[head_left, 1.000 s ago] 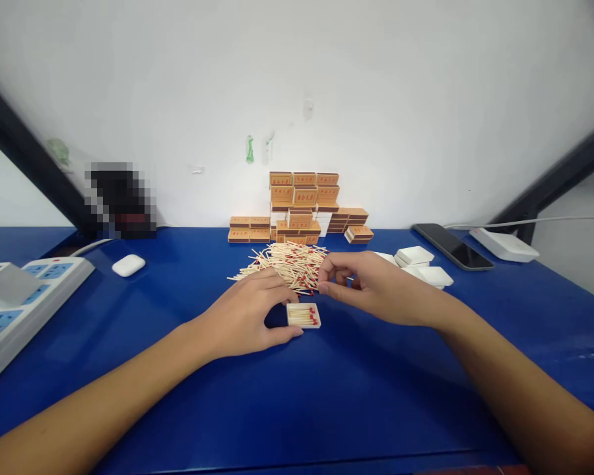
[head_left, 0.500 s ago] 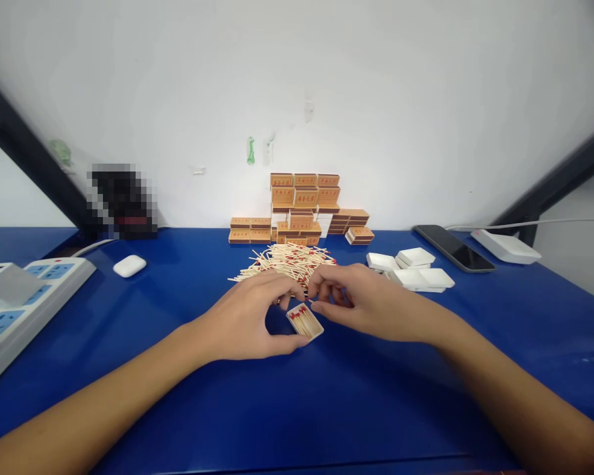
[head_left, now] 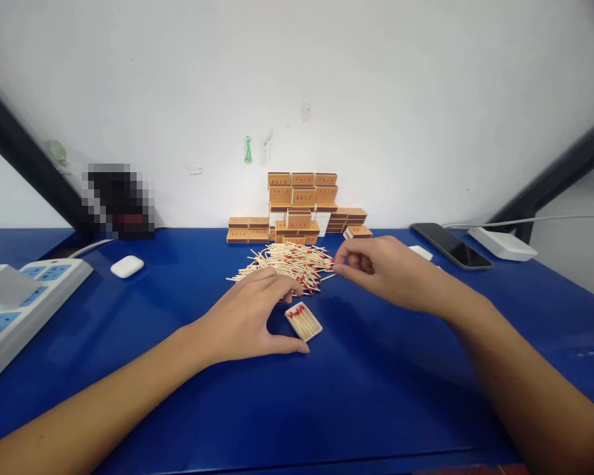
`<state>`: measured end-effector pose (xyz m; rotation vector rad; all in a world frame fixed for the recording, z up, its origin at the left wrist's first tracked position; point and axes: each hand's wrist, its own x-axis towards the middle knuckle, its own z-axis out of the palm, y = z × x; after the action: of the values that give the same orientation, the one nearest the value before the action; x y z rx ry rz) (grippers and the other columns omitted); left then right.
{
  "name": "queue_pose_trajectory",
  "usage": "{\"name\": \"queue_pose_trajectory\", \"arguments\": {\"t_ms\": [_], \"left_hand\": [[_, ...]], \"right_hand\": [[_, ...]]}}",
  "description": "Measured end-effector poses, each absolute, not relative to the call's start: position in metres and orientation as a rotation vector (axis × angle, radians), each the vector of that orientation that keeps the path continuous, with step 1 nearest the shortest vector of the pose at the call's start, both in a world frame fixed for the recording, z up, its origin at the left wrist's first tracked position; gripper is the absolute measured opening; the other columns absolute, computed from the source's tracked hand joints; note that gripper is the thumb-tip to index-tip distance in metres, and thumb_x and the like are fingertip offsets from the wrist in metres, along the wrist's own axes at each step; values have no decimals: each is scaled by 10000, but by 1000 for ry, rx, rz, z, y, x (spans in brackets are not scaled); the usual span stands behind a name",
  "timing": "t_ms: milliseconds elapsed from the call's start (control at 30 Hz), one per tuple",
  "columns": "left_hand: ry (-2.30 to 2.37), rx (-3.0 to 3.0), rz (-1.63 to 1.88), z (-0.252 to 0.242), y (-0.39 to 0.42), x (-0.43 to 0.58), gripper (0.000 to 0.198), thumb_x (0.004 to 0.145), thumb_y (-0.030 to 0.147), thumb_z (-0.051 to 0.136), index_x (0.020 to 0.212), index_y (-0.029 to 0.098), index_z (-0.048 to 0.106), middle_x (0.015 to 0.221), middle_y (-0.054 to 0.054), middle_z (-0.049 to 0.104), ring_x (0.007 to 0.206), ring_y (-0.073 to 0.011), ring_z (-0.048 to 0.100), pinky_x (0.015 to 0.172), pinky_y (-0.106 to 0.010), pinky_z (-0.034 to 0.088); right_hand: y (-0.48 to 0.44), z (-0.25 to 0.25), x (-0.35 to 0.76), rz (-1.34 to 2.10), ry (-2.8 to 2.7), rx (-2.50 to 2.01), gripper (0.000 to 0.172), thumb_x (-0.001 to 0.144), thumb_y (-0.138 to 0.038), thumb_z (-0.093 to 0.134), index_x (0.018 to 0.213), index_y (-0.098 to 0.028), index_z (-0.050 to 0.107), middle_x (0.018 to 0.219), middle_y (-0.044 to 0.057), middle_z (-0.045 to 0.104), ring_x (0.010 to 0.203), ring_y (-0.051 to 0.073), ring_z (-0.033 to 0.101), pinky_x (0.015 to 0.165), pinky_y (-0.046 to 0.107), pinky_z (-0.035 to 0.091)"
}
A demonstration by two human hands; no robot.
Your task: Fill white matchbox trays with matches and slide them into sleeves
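A small white matchbox tray (head_left: 303,321) with several red-tipped matches in it lies on the blue table (head_left: 327,396). My left hand (head_left: 250,316) curls round its left side, thumb and fingers against the tray. Behind it spreads a loose pile of matches (head_left: 290,260). My right hand (head_left: 383,270) is at the pile's right edge with its fingertips pinched together at the matches; I cannot make out what they hold.
Orange matchboxes (head_left: 299,208) are stacked against the white wall. White empty trays (head_left: 420,252) show behind my right hand. A phone (head_left: 450,245) and a white box (head_left: 502,243) lie at the right. A power strip (head_left: 14,297) and an earbud case (head_left: 127,266) sit left.
My right hand has moved from the tray up and right to the pile's edge. The tray turned at an angle under my left hand, which has stayed in place.
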<state>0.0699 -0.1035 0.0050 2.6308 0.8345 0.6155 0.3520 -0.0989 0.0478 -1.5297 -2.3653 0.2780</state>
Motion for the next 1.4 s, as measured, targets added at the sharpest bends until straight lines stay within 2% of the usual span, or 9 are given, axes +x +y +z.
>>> {"name": "queue_pose_trajectory", "arguments": {"t_ms": [133,233,500,600,700,900,1067,1233,1400], "left_hand": [[792,2639,617,3,-106,70,548,835,398,815,1311,231,601,1173,-60,707,1117,-262,642,975,-422,533],[750,2638,659,5,-108,70,519,842,264,744,1339,231,600,1263,-61,696,1193,-248,634,1044,-413,514],[754,2706,678,7,-107,71,524,820,560,829,1184,227,652,1108,-54,698,1044,-256,630,908,-411,504],[788,2690,692,8,-108,72,461,814,573,826,1034,216,634,909,-18,660,875,-222,613,767,-367,473],[793,2650,664,8,-109,72,435,815,545,826,1035,227,625,782,23,623,790,-200,598,707,-343,442],[798,2637,667,8,-109,71,525,809,557,833,1172,231,638,1056,-37,717,976,-242,659,828,-383,503],[776,2677,679,6,-106,70,512,826,525,828,1199,222,650,1099,-53,725,1029,-258,669,890,-404,517],[727,2682,686,6,-104,71,437,845,403,812,1204,222,641,1128,-54,718,1057,-253,658,928,-405,511],[788,2662,651,12,-104,71,393,823,381,795,1151,226,645,1061,-41,707,1002,-251,646,892,-409,513]], "right_hand": [[-83,38,377,123,-2457,-1751,102,919,-312,642,916,-227,699,877,44,709,757,199,609,647,323,385],[-76,29,385,228,-2501,-1868,135,905,-352,671,914,-220,697,919,69,718,808,225,627,662,330,401],[-80,29,376,421,-2567,-1876,124,941,-294,585,873,-216,655,883,66,717,772,218,607,670,339,395],[-89,35,369,490,-2558,-1738,140,934,-337,602,875,-219,647,877,59,698,751,208,586,666,336,407],[-104,39,355,666,-2574,-1580,110,918,-322,628,887,-224,664,879,45,686,728,189,580,642,316,426],[-122,45,332,922,-2625,-1348,35,867,-214,658,833,-224,661,824,10,656,680,155,538,590,284,407],[-115,49,340,758,-2556,-1393,82,897,-287,664,846,-229,690,821,3,648,692,154,527,600,286,385],[-118,43,322,667,-2499,-1216,79,893,-211,662,814,-211,652,761,-23,608,700,137,518,642,277,375],[-127,28,298,561,-2459,-1211,54,891,-189,702,872,-202,653,861,5,665,792,159,580,704,287,395]]}}
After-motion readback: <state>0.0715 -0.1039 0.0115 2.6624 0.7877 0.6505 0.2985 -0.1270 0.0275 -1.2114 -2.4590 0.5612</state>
